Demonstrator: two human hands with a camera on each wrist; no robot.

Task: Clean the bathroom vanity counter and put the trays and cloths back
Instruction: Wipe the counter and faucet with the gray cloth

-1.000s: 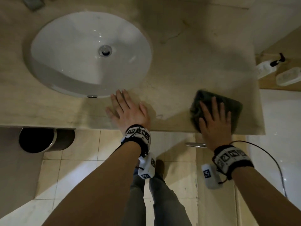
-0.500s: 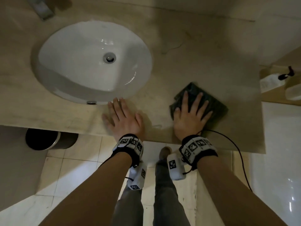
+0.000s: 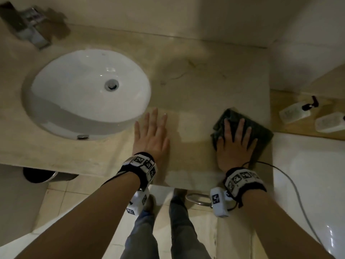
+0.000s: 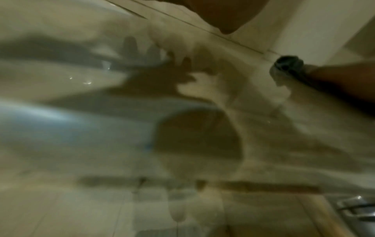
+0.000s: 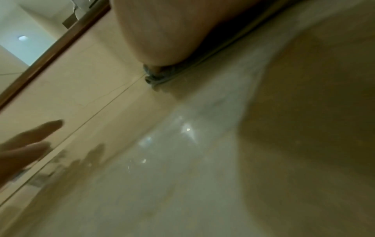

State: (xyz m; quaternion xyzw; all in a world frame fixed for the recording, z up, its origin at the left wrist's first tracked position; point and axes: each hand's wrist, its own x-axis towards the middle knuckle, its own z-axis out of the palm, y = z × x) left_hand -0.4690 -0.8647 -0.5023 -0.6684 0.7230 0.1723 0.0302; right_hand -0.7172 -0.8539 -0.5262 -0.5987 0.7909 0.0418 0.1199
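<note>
At the far left of the vanity counter [image 3: 186,94] stands the faucet [image 3: 31,30], then the white basin [image 3: 89,94], and just beside its rim the left hand [image 3: 151,133] lies flat on the stone with fingers straight, holding nothing. Further right, near the counter's end, the right hand [image 3: 235,144] presses the dark cloth [image 3: 261,131] down with spread, straight fingers, and two bottles [image 3: 309,116] lie on the ledge beyond. Judging by this, wiping is under way, and with no trays in view, returning trays and cloths seemingly remains.
</note>
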